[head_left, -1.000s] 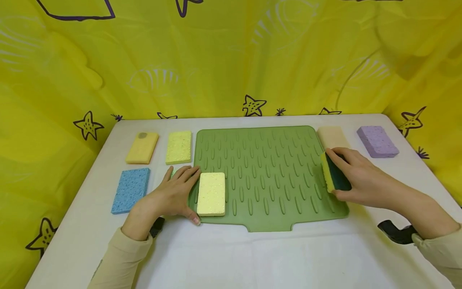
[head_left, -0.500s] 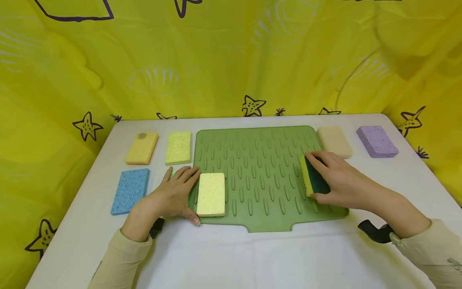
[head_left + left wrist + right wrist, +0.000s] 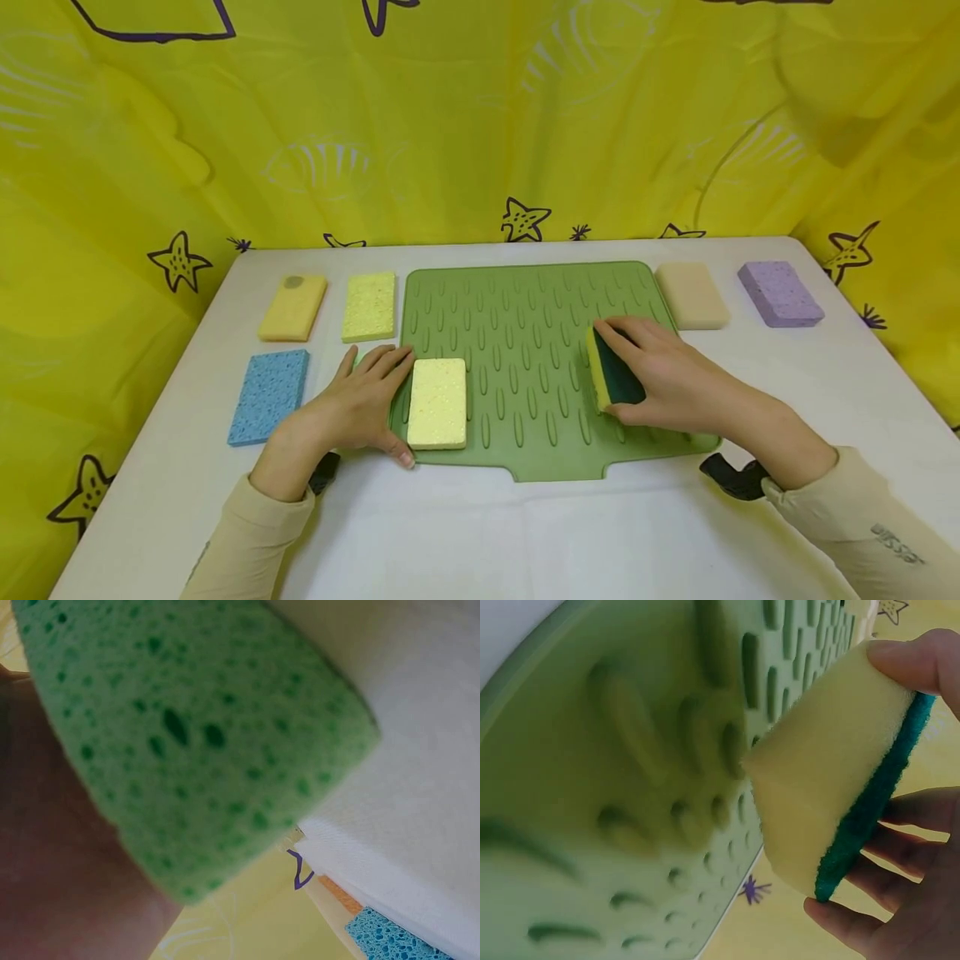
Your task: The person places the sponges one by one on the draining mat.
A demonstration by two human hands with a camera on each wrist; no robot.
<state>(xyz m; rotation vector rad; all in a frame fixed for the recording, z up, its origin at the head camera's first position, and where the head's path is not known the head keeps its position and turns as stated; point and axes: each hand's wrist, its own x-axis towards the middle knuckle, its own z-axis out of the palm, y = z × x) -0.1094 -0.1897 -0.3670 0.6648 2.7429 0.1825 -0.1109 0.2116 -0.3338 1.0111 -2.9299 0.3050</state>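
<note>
My right hand (image 3: 671, 375) grips a yellow scrub sponge (image 3: 618, 375) with a dark green scouring side, fingers and thumb at its two ends. The sponge stands on its side over the right half of the green ridged mat (image 3: 525, 350); the right wrist view shows its yellow foam tilted close to the ridges. My left hand (image 3: 360, 404) lies spread at the mat's left edge, fingertips on the rim and thumb at the lower left corner. Under it is a light green sponge (image 3: 202, 742), mostly hidden in the head view. Beside those fingers a pale yellow sponge (image 3: 437, 404) lies on the mat.
Left of the mat lie a blue sponge (image 3: 268, 396), an orange-yellow sponge (image 3: 292, 310) and a lime sponge (image 3: 369, 307). To its right are a beige sponge (image 3: 692, 296) and a purple sponge (image 3: 780, 293). A yellow curtain (image 3: 465, 125) hangs behind the white table (image 3: 465, 533).
My right hand has carried the scrub sponge leftward from the mat's right edge over its right half, uncovering the beige sponge. My left hand has stayed in place.
</note>
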